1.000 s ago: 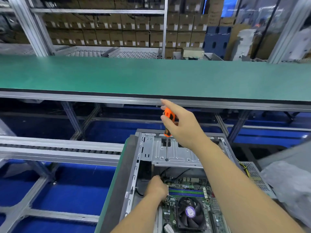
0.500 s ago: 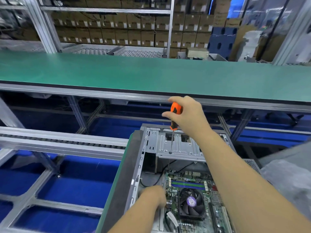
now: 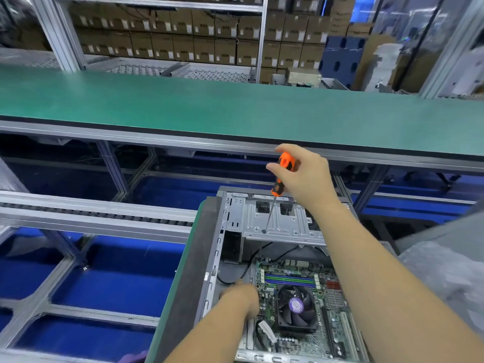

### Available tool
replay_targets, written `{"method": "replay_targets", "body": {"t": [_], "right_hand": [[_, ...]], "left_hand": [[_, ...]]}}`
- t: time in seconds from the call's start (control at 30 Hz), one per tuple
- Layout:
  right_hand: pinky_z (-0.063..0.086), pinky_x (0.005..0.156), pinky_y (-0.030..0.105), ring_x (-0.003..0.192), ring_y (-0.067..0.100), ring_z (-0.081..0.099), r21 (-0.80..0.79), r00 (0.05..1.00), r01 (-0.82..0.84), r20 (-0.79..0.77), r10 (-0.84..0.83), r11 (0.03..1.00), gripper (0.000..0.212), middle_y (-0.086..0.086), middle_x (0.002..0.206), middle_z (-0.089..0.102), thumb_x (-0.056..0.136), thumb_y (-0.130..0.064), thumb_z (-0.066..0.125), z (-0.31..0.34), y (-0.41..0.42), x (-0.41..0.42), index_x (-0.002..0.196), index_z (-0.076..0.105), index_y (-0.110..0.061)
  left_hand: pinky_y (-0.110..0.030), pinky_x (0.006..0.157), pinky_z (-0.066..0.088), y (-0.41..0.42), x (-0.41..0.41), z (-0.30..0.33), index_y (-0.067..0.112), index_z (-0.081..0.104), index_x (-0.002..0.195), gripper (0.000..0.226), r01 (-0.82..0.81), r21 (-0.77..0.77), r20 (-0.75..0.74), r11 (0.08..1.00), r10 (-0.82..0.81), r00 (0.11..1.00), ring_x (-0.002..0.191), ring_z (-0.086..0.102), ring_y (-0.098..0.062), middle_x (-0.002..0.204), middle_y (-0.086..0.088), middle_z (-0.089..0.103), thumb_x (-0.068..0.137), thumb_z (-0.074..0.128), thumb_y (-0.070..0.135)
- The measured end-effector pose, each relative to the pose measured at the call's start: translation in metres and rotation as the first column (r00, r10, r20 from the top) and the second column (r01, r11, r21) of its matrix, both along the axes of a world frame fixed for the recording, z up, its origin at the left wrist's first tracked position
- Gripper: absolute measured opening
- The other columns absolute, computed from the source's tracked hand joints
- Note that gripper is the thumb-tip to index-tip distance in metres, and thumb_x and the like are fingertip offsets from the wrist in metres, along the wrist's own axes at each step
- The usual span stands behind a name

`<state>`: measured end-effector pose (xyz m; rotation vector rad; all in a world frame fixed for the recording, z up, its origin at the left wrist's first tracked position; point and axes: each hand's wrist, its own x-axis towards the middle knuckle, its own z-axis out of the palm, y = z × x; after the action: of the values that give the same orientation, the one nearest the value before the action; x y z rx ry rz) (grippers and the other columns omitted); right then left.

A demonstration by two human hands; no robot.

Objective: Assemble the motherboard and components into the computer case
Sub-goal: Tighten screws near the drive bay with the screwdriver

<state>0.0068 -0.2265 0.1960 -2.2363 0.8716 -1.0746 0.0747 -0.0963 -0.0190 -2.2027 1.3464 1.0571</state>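
Since the earlier frames the screwdriver [image 3: 281, 176] has been tilted, its tip now set on the left part of the drive cage [image 3: 277, 224], and the index finger that was stretched out has been curled back over the orange handle. The handle is clamped in the grip of the right hand [image 3: 305, 176], thumb on the near side. The left hand [image 3: 239, 299] is laid low in the case [image 3: 209, 258], at the left edge of the motherboard [image 3: 298, 302]; its fingers are hidden, so whether anything is held cannot be told. The motherboard is already seated on the case floor, with the fan [image 3: 296, 307] in place, and the case is stood on the dark worktop [image 3: 183, 297] edge. A slip is judged the main risk: with the shaft leaned rather than upright, the tip could be thrown off the screw and the head chewed or the cage scratched. A loosened screw could be dropped onto the board below, where it might be lost among the parts. The black cables [image 3: 262, 251] beneath the cage could also be nicked
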Motion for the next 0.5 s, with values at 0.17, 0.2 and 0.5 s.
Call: {"method": "replay_targets", "body": {"t": [0.17,0.2,0.5], "right_hand": [[0.055,0.081,0.027,0.080,0.010,0.063,0.160,0.985,-0.167,0.056,0.160,0.973,0.042,-0.018,0.099,0.065,0.095,-0.024,0.068,0.000,0.005,-0.005,0.135,0.062,-0.033],[0.058,0.082,0.034,0.081,0.019,0.065,0.147,0.985,-0.168,0.049,0.163,0.975,0.041,-0.011,0.099,0.068,0.094,-0.021,0.069,0.000,0.005,-0.007,0.133,0.063,-0.032],[0.060,0.085,0.039,0.090,0.024,0.068,0.083,0.959,-0.266,-0.075,0.272,0.960,0.058,0.001,0.101,0.066,0.091,-0.007,0.070,-0.004,0.017,-0.010,0.123,0.051,-0.052]], "left_hand": [[-0.046,0.101,0.046,0.002,-0.003,0.002,0.001,0.037,0.146,0.054,-0.027,-0.003,0.002,1.000,0.027,1.000,0.138,0.039,-0.037,0.157,-0.029,0.019,0.092,0.047,0.006],[-0.046,0.098,0.047,0.003,-0.004,0.003,0.001,0.029,0.149,0.059,0.001,0.005,-0.006,1.000,-0.001,1.000,0.137,0.039,-0.039,0.159,-0.030,0.004,0.092,0.043,0.003],[-0.045,0.097,0.047,0.005,-0.004,0.010,0.000,0.025,0.150,0.058,-0.034,-0.025,0.003,0.999,0.034,0.999,0.125,0.052,-0.037,0.159,-0.028,0.007,0.093,0.037,0.003]]}}
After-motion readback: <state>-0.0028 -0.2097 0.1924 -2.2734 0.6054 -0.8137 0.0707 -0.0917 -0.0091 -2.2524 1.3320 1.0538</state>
